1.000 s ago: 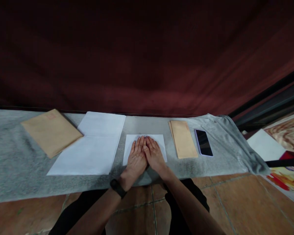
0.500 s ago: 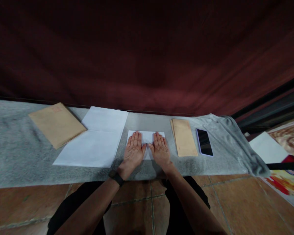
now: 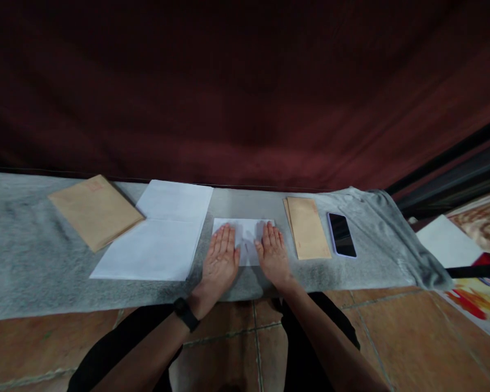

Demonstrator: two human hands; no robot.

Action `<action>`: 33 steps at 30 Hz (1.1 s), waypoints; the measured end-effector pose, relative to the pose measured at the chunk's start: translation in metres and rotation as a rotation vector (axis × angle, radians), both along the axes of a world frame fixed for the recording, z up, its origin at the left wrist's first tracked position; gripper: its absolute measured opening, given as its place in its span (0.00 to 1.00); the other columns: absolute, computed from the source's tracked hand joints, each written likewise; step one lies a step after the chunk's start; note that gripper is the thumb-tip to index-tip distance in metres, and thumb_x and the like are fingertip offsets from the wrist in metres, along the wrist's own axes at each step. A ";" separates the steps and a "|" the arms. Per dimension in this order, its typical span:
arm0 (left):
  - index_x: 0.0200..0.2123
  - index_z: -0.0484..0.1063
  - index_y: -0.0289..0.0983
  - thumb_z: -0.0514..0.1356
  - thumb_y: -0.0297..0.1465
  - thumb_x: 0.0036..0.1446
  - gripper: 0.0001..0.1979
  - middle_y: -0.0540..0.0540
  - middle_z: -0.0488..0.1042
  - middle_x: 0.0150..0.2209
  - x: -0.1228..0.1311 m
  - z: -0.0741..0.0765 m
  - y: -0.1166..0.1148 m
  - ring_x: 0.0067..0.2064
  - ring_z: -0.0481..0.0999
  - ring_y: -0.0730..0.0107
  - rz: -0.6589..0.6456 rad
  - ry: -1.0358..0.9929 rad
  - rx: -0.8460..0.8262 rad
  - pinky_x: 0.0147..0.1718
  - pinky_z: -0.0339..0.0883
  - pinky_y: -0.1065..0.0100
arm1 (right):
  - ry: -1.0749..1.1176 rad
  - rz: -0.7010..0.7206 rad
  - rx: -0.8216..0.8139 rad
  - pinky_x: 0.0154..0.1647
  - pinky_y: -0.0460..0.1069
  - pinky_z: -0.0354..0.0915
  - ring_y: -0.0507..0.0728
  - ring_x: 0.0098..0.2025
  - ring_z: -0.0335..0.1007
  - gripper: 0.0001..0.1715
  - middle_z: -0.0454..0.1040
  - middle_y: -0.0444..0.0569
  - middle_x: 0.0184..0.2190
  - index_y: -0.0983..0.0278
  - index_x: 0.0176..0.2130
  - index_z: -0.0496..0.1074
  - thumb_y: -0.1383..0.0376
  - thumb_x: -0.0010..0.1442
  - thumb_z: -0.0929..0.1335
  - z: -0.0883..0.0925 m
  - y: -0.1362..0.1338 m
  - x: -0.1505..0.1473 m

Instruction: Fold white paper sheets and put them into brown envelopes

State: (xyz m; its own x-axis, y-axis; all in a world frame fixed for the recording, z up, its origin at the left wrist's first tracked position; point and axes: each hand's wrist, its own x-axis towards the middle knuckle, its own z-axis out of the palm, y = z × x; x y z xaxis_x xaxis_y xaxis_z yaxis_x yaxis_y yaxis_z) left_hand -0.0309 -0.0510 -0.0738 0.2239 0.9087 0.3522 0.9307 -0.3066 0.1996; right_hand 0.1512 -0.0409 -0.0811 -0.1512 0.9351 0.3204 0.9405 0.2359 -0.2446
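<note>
A small folded sheet of white paper [image 3: 248,247] lies flat on the grey cloth in front of me. My left hand [image 3: 221,258] rests palm down over its left part, fingers stretched out and pointing away from me. Over the right edge of the paper lies my right hand [image 3: 274,258], also flat with fingers extended. The strip of paper between the two hands shows, with a mark or shadow near its middle. Both palms hide the paper's outer ends. A dark watch [image 3: 187,314] is on my left wrist.
To the left are larger white sheets [image 3: 155,245] with a crease, partly under a stack of brown envelopes [image 3: 96,209]. Right of my hands lie more brown envelopes [image 3: 308,228] and a phone [image 3: 342,235]. Grey cloth [image 3: 20,256] covers the narrow surface; a dark red curtain [image 3: 245,125] hangs behind.
My hands have slid apart, the left toward the left and the right toward the right, baring more of the paper's middle. The paper stays in place.
</note>
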 end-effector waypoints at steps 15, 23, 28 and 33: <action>0.72 0.53 0.23 0.46 0.36 0.72 0.32 0.27 0.56 0.73 -0.015 -0.006 -0.018 0.75 0.54 0.49 -0.017 -0.013 -0.049 0.71 0.54 0.47 | -0.051 0.059 -0.040 0.74 0.64 0.51 0.66 0.76 0.46 0.40 0.52 0.65 0.74 0.74 0.75 0.47 0.53 0.76 0.57 -0.004 -0.014 0.000; 0.73 0.52 0.24 0.45 0.36 0.72 0.32 0.28 0.55 0.73 -0.015 0.009 -0.006 0.75 0.53 0.48 0.042 -0.047 -0.083 0.72 0.50 0.45 | -0.023 -0.020 -0.093 0.74 0.66 0.49 0.67 0.76 0.48 0.37 0.54 0.65 0.73 0.76 0.73 0.53 0.55 0.77 0.53 0.008 -0.005 0.006; 0.74 0.50 0.28 0.44 0.30 0.70 0.31 0.33 0.57 0.73 0.012 0.009 0.024 0.76 0.50 0.56 -0.071 -0.041 -0.126 0.73 0.50 0.48 | 0.028 0.093 -0.135 0.75 0.61 0.49 0.59 0.77 0.46 0.34 0.55 0.56 0.74 0.69 0.74 0.54 0.58 0.78 0.49 0.015 0.014 -0.016; 0.72 0.53 0.26 0.45 0.25 0.66 0.32 0.32 0.56 0.74 0.027 0.006 0.038 0.76 0.48 0.55 -0.083 0.038 -0.203 0.73 0.47 0.49 | -0.004 0.105 -0.158 0.76 0.60 0.45 0.59 0.76 0.47 0.34 0.57 0.56 0.73 0.69 0.73 0.57 0.56 0.78 0.51 0.011 0.023 -0.031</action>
